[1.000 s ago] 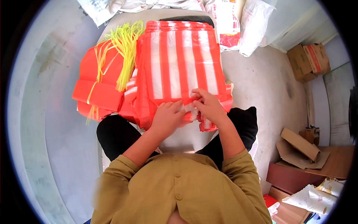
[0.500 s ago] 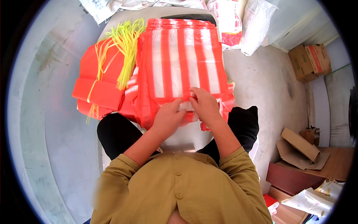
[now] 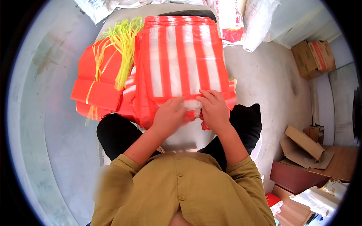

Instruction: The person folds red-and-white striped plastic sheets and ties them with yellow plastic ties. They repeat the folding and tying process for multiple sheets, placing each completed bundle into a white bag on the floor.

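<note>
A stack of red-and-white striped plastic bags (image 3: 181, 60) lies in front of me, its near edge folded and crumpled. My left hand (image 3: 169, 116) is closed at that near edge, fingers curled over the plastic and thumb hidden. To its right, my right hand (image 3: 215, 111) has bent fingers pressed on the same edge, gripping the film. Between the two hands shows a whitish crumpled strip of the bag. Left of the stack lies a pile of folded red bags (image 3: 100, 62), with a bundle of yellow ties (image 3: 126, 56) on top.
The stacks rest on a pale surface (image 3: 117, 18) before my knees. A black item (image 3: 192, 13) peeks out behind the bags. White printed sacks (image 3: 232, 22) stand at the far side. At right are cardboard boxes (image 3: 313, 60), an opened carton (image 3: 303, 150) and a reddish-brown cabinet (image 3: 298, 177).
My right hand has shifted right, away from my left hand, along the near edge. More of the whitish strip shows between them. The whole view has drifted slightly.
</note>
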`<action>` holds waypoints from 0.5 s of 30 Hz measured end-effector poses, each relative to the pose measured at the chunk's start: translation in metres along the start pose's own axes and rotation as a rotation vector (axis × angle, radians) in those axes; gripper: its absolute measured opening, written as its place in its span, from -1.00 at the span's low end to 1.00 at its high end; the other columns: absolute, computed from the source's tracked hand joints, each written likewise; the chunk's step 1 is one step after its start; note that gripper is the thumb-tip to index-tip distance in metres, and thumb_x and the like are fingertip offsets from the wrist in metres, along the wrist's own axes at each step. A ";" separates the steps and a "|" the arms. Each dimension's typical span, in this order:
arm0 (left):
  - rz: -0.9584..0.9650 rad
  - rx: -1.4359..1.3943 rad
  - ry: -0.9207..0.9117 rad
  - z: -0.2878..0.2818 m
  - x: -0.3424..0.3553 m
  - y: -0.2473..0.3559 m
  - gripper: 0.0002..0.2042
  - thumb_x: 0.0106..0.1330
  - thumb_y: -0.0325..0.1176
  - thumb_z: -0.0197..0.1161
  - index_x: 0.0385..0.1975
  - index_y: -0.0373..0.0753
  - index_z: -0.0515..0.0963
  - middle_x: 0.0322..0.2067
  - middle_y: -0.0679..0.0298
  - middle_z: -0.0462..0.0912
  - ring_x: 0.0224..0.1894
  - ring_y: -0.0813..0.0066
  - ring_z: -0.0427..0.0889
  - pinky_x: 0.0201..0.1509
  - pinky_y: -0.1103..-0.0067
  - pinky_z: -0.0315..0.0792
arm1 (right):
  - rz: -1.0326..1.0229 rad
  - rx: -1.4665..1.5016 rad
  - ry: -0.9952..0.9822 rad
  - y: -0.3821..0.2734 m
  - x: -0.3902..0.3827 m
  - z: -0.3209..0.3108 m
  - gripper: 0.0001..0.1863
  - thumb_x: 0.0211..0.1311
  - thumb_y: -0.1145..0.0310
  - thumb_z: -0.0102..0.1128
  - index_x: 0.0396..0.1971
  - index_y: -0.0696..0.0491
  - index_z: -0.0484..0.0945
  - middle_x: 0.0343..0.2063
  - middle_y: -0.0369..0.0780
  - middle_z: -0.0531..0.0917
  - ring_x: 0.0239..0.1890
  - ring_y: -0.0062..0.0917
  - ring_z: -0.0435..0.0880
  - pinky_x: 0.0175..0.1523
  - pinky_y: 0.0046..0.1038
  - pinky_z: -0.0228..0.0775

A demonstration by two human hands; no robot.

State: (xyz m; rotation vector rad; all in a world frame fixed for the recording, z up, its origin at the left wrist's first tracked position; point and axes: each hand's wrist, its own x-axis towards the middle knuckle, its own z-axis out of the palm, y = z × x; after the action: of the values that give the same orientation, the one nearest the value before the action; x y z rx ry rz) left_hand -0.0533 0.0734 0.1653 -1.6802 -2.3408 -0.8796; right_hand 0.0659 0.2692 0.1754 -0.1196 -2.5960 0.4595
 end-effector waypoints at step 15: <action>-0.120 -0.250 0.014 0.008 0.013 -0.008 -0.83 0.22 -0.51 0.42 -0.21 -0.26 0.64 -0.17 0.17 0.74 -0.05 0.08 0.66 0.04 0.28 0.58 | 0.052 0.294 0.120 -0.005 -0.004 -0.005 -0.74 0.15 0.61 0.35 -0.12 0.13 0.72 -0.07 -0.14 0.76 -0.02 -0.18 0.70 0.09 -0.22 0.60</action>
State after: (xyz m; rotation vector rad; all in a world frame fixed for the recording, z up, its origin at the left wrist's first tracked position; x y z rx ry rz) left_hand -0.0630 0.0865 0.1611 -1.6224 -2.4290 -1.2492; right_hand 0.0714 0.2650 0.1795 -0.1105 -2.3834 0.8204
